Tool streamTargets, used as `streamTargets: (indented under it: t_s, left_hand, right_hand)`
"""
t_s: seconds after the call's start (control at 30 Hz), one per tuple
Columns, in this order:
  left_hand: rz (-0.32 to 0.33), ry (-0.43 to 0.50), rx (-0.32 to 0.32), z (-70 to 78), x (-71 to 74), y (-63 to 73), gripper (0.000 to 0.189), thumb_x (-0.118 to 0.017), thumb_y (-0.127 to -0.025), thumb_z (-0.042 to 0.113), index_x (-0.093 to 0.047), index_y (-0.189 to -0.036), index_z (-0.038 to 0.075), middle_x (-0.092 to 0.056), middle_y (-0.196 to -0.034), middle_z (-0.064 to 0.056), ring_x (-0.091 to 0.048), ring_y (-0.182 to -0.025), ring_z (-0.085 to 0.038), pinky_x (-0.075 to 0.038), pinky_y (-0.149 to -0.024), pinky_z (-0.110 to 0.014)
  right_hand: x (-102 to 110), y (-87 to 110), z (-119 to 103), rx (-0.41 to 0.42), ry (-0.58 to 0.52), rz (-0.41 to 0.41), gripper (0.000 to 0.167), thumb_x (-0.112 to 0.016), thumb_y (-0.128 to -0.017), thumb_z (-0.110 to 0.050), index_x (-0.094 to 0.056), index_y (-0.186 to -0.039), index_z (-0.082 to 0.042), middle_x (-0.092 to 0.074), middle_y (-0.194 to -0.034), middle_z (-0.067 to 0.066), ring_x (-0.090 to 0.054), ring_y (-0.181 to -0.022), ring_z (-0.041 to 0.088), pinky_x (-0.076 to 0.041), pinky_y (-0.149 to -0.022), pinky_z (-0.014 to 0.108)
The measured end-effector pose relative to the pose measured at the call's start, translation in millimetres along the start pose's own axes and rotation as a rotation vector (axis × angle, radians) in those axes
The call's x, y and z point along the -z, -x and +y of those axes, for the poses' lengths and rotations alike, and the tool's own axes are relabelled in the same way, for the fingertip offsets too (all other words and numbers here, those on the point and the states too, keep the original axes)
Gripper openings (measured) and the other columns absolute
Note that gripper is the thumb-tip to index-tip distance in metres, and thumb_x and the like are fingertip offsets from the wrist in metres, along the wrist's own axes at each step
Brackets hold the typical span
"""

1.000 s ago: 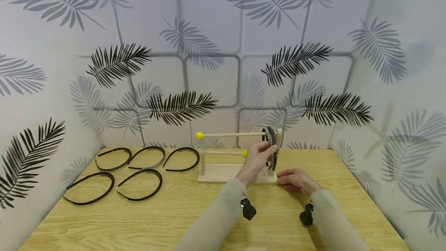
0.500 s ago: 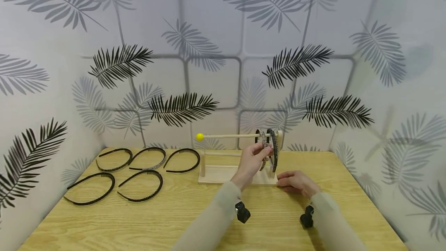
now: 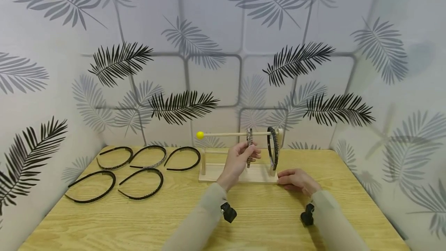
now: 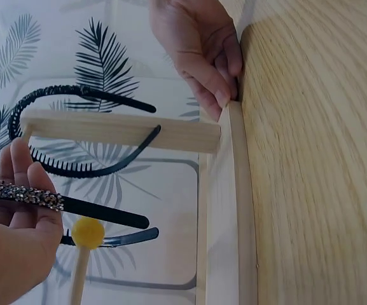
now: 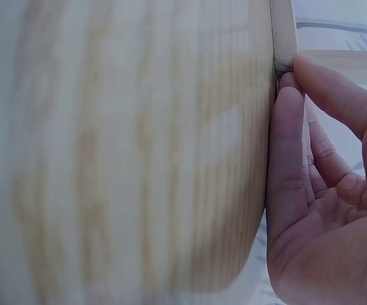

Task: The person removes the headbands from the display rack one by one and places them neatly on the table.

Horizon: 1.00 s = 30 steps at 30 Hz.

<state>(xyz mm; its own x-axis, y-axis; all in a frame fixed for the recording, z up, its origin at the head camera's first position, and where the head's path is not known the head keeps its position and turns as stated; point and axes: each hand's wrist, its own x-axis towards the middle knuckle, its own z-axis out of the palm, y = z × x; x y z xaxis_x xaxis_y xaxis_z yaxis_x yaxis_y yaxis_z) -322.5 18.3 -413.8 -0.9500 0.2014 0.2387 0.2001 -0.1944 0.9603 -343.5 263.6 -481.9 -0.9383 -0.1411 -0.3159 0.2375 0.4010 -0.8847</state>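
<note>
My left hand point(image 3: 237, 162) pinches a glittery, toothed headband point(image 3: 249, 136) that hangs on the upper rod of a wooden rack point(image 3: 214, 172). In the left wrist view, the sparkling band point(image 4: 27, 196) crosses my fingers, its dark ends pointing away from the palm. A second, dark headband point(image 3: 276, 150) hangs farther right on that rod, near the upright post. At the right end of the rack's base, my right hand point(image 3: 297, 180) grips the corner. Close up in the right wrist view, thumb and forefinger point(image 5: 289, 121) meet at that corner.
Several black headbands lie on the wood-grain table to the left, among them one with a glittery side point(image 3: 158, 162) and a plain one point(image 3: 92, 200). A yellow ball point(image 3: 200, 135) caps the upper rod's free left end. A leaf-patterned wall covering point(image 3: 216, 80) rises behind the table.
My left hand has slid the glittery headband leftward along the upper rod, away from the dark headband beside the post. The right hand has stayed at the base's corner.
</note>
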Motion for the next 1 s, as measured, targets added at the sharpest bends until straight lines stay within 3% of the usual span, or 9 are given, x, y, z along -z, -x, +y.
streamTargets:
  t_s: [0.23,0.47,0.8,1.0]
  left_hand:
    - [-0.028,-0.022,-0.016,1.9,18.5,3.5,0.033,-0.052,-0.103,0.027,-0.062,-0.126,0.007,-0.07,-0.094,-0.007,-0.066,-0.075,-0.011,-0.053,-0.072,-0.026]
    - [-0.015,-0.059,-0.054,4.0,39.7,9.7,0.034,-0.047,-0.105,0.03,-0.06,-0.13,0.011,-0.068,-0.085,0.0,-0.066,-0.074,-0.012,-0.052,-0.069,-0.025]
    - [0.057,-0.028,-0.077,1.7,61.9,13.3,0.038,-0.05,-0.103,0.036,-0.063,-0.128,0.012,-0.07,-0.08,0.001,-0.065,-0.071,-0.016,-0.052,-0.067,-0.031]
    - [0.104,0.004,-0.068,4.5,67.1,13.0,0.031,-0.054,-0.102,0.03,-0.068,-0.12,0.009,-0.069,-0.076,0.002,-0.064,-0.07,-0.018,-0.05,-0.062,-0.024]
  right_hand:
    - [1.1,1.0,-0.2,-0.01,-0.007,-0.012,0.048,-0.071,-0.09,-0.011,-0.055,-0.133,0.006,-0.068,-0.117,0.012,-0.068,-0.089,0.008,-0.057,-0.081,0.029]
    - [0.1,1.2,-2.6,-0.02,-0.026,-0.013,0.048,-0.071,-0.09,-0.01,-0.056,-0.132,0.006,-0.07,-0.112,0.009,-0.068,-0.087,0.007,-0.058,-0.08,0.028]
    - [1.5,3.0,-2.4,-0.015,-0.015,-0.016,0.049,-0.071,-0.089,-0.01,-0.055,-0.132,0.007,-0.071,-0.109,0.006,-0.068,-0.087,0.007,-0.058,-0.08,0.029]
    - [2.4,0.8,-0.7,-0.02,-0.014,-0.014,0.049,-0.072,-0.089,-0.011,-0.056,-0.132,0.006,-0.071,-0.11,0.006,-0.068,-0.087,0.007,-0.058,-0.08,0.029]
